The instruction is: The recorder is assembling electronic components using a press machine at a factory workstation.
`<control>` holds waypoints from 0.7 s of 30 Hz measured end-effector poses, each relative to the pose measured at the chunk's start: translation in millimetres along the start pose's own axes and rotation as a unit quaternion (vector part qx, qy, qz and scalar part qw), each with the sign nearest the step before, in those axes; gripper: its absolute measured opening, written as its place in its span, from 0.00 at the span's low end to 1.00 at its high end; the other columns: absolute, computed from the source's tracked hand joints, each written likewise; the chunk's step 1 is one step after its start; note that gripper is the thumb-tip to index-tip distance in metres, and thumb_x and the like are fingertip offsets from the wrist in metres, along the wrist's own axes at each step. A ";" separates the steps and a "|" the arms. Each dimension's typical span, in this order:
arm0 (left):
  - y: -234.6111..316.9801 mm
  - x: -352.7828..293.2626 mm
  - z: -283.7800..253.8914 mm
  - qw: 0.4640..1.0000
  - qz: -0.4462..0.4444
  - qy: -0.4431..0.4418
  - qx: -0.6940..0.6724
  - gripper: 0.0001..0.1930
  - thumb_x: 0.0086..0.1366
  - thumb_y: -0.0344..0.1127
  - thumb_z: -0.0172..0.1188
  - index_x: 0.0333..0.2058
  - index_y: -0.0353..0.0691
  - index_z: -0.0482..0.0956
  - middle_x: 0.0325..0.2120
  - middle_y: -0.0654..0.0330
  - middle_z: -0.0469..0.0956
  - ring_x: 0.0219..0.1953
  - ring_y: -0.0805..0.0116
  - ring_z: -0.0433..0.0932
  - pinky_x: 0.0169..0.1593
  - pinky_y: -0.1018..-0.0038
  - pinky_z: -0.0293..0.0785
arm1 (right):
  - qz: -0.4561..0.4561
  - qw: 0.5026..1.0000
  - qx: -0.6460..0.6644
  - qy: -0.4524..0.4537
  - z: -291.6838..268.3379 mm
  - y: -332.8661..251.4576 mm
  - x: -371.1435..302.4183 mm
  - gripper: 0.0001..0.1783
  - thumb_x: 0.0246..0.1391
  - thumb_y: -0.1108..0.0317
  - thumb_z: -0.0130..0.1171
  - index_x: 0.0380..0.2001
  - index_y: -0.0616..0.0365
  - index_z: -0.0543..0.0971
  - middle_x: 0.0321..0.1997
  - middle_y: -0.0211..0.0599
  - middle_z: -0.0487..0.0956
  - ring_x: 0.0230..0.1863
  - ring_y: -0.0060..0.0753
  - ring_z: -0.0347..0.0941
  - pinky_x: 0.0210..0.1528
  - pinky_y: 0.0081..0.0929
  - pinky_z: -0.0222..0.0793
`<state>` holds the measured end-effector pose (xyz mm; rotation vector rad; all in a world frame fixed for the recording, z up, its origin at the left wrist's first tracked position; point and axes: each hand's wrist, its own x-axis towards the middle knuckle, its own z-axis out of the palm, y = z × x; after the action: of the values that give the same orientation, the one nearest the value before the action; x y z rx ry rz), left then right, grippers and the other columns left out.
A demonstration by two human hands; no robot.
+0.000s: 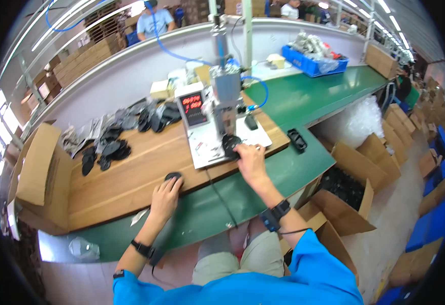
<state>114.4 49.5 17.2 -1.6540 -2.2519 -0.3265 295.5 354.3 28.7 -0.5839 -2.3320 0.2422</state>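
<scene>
A bench press (225, 84) with a metal cylinder stands on a white base plate (202, 158). Under its head lies a black flat piece (230, 144), its near right edge pinched by my right hand (252, 161). The press tool partly covers that piece. Further left, at the front edge of the wooden board (131, 190), my left hand (165, 197) curls its fingers over a small black rounded piece (173, 176), mostly hidden by them. Beside the press, a control box (192, 105) shows a lit red display.
Several black and grey flat pieces (116, 142) lie heaped on the board's left, next to a cardboard box (42, 178). A black moulded part (297, 140) sits on the green bench (314, 157). A blue crate (311, 63) stands behind; an open carton (342, 188) of black parts is at right.
</scene>
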 end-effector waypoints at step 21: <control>128.2 170.1 58.3 0.991 0.105 0.064 -0.056 0.33 0.63 0.21 0.57 0.68 0.45 0.74 0.66 0.38 0.74 0.70 0.41 0.73 0.74 0.50 0.68 | 0.408 0.898 -0.001 0.164 -129.7 69.0 -403.6 0.13 0.53 0.83 0.60 0.43 0.63 0.78 0.43 0.50 0.78 0.48 0.57 0.78 0.53 0.43 0.74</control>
<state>182.8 259.1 29.0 -1.8509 -1.9785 -0.4992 668.4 224.8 -140.6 -1.4662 -1.6491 0.4765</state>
